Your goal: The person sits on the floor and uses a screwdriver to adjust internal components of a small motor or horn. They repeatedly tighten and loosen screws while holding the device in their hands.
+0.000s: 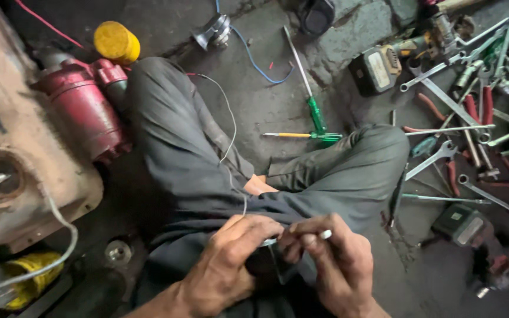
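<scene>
- Left hand [225, 265]: lowest in the frame, over the lap, fingers curled and pinched onto the near end of a small white wire piece [269, 241].
- Right hand [331, 259]: just beside the left, fingertips touching it, closed on the other end of the same piece; a white tip shows between its fingers.
- The middle of the wire piece is hidden by the fingers; its exact shape cannot be made out.
- A dark, thin tool or strip below the hands is mostly covered by them; its kind cannot be told.
- A thin white wire [230, 126] runs from the hands up across the grey trousers [178, 147].
- Both forearms are cut off by the lower edge.
- Left of the legs: a red cylindrical motor housing [83, 109] against a worn metal casing [19, 176], which is cut off at the left edge.
- A yellow cap [116, 42] lies just above the red housing.
- Floor ahead of the knees: a green-handled screwdriver [310, 100] and a yellow-handled screwdriver [301, 135], their ends close together.
- Right side: a loose heap of wrenches and pliers [472, 118], overlapping and partly blurred; no container holds them.
- A yellow-and-black power tool [381, 68] lies near the heap.
</scene>
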`<act>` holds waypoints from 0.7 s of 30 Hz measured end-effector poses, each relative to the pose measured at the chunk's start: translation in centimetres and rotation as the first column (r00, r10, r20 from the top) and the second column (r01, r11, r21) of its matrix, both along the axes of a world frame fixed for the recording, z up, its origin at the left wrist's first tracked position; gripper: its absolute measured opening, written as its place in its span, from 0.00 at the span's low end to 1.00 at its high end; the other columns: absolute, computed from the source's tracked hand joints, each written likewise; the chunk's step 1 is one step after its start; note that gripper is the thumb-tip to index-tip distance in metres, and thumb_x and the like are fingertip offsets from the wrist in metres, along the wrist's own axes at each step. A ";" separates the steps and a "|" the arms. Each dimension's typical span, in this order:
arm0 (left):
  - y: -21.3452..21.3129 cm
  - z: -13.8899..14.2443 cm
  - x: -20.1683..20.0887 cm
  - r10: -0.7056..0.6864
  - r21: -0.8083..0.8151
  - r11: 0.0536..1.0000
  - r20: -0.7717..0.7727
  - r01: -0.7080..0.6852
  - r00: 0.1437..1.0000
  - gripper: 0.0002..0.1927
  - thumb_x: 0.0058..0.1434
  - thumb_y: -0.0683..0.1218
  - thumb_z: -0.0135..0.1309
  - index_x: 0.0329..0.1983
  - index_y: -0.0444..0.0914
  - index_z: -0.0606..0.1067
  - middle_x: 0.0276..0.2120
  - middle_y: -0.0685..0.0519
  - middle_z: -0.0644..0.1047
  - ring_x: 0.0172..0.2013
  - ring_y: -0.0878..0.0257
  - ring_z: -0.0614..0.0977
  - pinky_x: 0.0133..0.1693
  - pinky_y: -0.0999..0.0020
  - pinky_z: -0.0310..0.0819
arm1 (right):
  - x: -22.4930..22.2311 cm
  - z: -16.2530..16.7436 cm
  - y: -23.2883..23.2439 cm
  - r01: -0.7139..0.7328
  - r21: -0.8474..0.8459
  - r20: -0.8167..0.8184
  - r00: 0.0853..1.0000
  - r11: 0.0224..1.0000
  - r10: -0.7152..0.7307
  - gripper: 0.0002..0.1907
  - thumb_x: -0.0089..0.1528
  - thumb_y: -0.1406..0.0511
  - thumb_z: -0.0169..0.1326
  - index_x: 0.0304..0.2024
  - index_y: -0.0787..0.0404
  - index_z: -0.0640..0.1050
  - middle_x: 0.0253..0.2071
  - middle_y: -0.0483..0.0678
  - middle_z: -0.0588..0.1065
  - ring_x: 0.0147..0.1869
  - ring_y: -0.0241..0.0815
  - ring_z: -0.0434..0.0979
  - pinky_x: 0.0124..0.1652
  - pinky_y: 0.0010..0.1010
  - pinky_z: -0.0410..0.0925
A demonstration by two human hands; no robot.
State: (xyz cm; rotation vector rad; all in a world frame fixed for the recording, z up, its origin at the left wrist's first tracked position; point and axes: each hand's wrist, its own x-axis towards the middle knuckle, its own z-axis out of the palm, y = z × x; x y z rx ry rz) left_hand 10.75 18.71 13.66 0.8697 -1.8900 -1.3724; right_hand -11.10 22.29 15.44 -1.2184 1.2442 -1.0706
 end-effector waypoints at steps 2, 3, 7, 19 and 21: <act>0.2 -0.1 -0.2 -0.005 0.060 0.998 0.077 0.001 0.997 0.34 0.38 0.34 0.53 0.55 0.35 0.73 0.51 0.44 0.77 0.51 0.43 0.78 0.53 0.55 0.73 | -0.2 -0.8 -0.1 0.055 0.060 0.144 0.988 0.997 -0.063 0.09 0.70 0.71 0.47 0.44 0.74 0.76 0.35 0.57 0.81 0.34 0.41 0.82 0.36 0.28 0.74; 0.2 -0.1 -0.3 -0.017 0.072 0.997 0.086 0.010 0.996 0.34 0.38 0.34 0.53 0.55 0.35 0.73 0.51 0.44 0.77 0.50 0.44 0.78 0.53 0.56 0.72 | -0.2 -1.2 0.0 0.073 0.088 0.216 0.972 0.993 -0.091 0.10 0.70 0.71 0.46 0.44 0.74 0.76 0.37 0.58 0.81 0.34 0.41 0.82 0.35 0.27 0.74; 0.1 -0.4 -0.7 -0.019 0.068 0.998 0.060 0.014 0.998 0.33 0.38 0.35 0.53 0.54 0.33 0.73 0.50 0.43 0.77 0.49 0.43 0.77 0.52 0.55 0.72 | -0.4 -2.0 1.1 0.042 0.117 0.131 0.990 0.992 -0.058 0.15 0.70 0.64 0.51 0.44 0.75 0.77 0.37 0.59 0.82 0.33 0.41 0.80 0.34 0.28 0.74; -7.4 -9.3 -3.3 0.365 0.670 0.687 0.017 -0.281 0.931 0.18 0.47 0.43 0.67 0.43 0.36 0.79 0.34 0.54 0.83 0.37 0.66 0.82 0.43 0.70 0.78 | -6.9 -19.9 -19.1 0.157 0.041 -0.914 0.405 0.987 -0.027 0.31 0.60 0.48 0.64 0.49 0.66 0.71 0.41 0.67 0.77 0.44 0.68 0.77 0.40 0.53 0.70; -10.8 -13.1 -4.9 0.468 0.686 0.652 -0.031 -0.322 0.883 0.16 0.47 0.43 0.66 0.41 0.35 0.80 0.35 0.53 0.83 0.37 0.64 0.82 0.41 0.69 0.77 | -6.4 -21.5 -20.8 0.174 0.130 -0.928 0.369 0.976 0.057 0.32 0.55 0.51 0.65 0.49 0.65 0.69 0.42 0.67 0.76 0.45 0.68 0.77 0.39 0.54 0.70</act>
